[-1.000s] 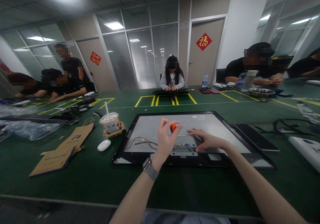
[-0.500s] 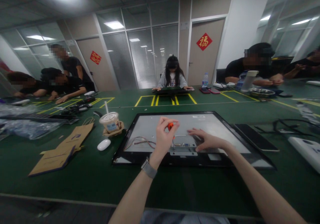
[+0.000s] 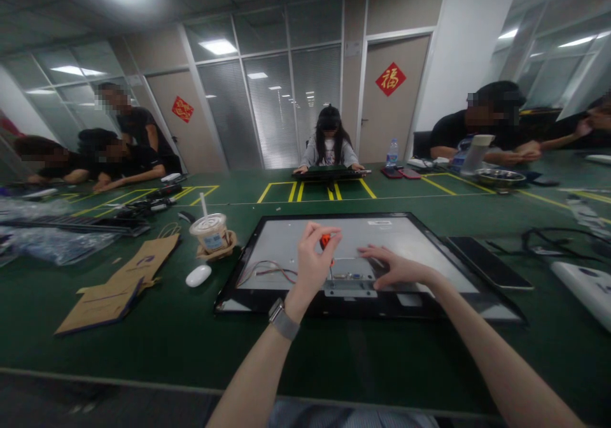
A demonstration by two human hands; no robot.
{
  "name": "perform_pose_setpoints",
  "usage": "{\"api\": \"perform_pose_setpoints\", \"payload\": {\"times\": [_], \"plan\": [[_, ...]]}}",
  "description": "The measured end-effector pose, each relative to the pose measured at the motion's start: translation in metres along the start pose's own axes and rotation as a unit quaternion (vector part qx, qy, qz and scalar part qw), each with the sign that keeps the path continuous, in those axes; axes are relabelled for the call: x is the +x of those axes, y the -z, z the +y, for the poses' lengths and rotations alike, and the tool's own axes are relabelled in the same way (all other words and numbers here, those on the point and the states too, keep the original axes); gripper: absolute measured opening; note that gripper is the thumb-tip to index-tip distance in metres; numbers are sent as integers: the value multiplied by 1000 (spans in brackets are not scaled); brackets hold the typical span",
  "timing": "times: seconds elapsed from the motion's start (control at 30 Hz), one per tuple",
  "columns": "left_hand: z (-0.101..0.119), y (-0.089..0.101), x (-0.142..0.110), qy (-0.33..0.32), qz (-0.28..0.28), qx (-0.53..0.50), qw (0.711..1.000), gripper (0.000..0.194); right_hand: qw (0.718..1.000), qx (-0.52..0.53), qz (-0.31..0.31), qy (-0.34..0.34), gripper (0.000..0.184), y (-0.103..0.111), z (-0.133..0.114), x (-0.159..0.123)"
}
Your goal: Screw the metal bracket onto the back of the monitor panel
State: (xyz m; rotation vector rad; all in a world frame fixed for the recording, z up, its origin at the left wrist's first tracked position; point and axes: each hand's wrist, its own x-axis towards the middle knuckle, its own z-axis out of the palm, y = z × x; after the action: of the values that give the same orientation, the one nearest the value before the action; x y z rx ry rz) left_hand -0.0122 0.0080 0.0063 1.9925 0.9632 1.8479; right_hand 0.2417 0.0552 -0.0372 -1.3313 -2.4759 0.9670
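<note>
My left hand (image 3: 315, 253), with a watch on its wrist, is closed around the orange and black handle of a screwdriver (image 3: 326, 241). The screwdriver stands upright, its tip down at a metal bracket (image 3: 351, 286) with connector ports. That bracket sits near the close edge of a flat monitor panel (image 3: 267, 240), which lies back side up with a black frame. My right hand (image 3: 394, 267) rests on the panel beside the bracket, fingers spread, with its thumb at the bracket's right end. Thin cables (image 3: 272, 270) lie on the panel left of my left hand.
Left of the panel are a white mouse (image 3: 198, 276), a lidded drink cup (image 3: 210, 232) and a brown paper bag (image 3: 119, 281). A dark phone-like slab (image 3: 489, 262) lies to the right. A person (image 3: 329, 141) sits opposite; others sit along both sides.
The orange handle shows a slightly different face in my left fingers, as if turned a little. Both hands stay in nearly the same place.
</note>
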Motion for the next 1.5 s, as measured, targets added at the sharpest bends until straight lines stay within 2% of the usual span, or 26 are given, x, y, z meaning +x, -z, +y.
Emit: {"api": "perform_pose_setpoints", "payload": {"times": [0.13,0.2,0.27,0.37,0.47,0.63,0.73,0.87,0.93,1.1,1.2,1.4,1.5], "plan": [[-2,-4,-3,14,-64,-57,996,32,1000,4,-4,-6,92,0,-1,0],[-3,-7,-6,31,-73,-85,993,31,1000,6,-6,-9,92,0,-2,0],[-4,-9,-7,33,-54,-80,995,29,1000,9,-6,-12,93,0,-3,-1],[-2,-9,-7,0,-19,-18,1000,16,1000,13,-4,-9,94,0,-2,-1],[2,-6,-6,-15,-14,24,1000,13,1000,14,-3,-4,94,-1,-1,-1],[4,-6,-7,3,-29,3,1000,29,1000,10,-6,-7,92,1,-3,-1],[3,-7,-7,8,-26,-7,1000,22,1000,11,-8,-11,94,1,-4,-1],[0,-7,-5,3,21,8,1000,11,1000,6,-4,-11,96,-1,0,0],[0,-7,-4,16,30,8,999,12,1000,6,-3,-8,96,-1,3,1],[3,-3,-2,33,-7,-26,999,27,1000,2,1,-4,96,-1,4,2],[1,-3,-2,37,-31,-54,997,27,1000,3,0,-4,96,-1,2,1],[-7,-1,-1,4,6,27,1000,21,1000,-5,-1,2,95,-1,4,1],[-6,3,1,-21,-30,43,998,24,1000,1,0,4,94,-1,4,1]]}}
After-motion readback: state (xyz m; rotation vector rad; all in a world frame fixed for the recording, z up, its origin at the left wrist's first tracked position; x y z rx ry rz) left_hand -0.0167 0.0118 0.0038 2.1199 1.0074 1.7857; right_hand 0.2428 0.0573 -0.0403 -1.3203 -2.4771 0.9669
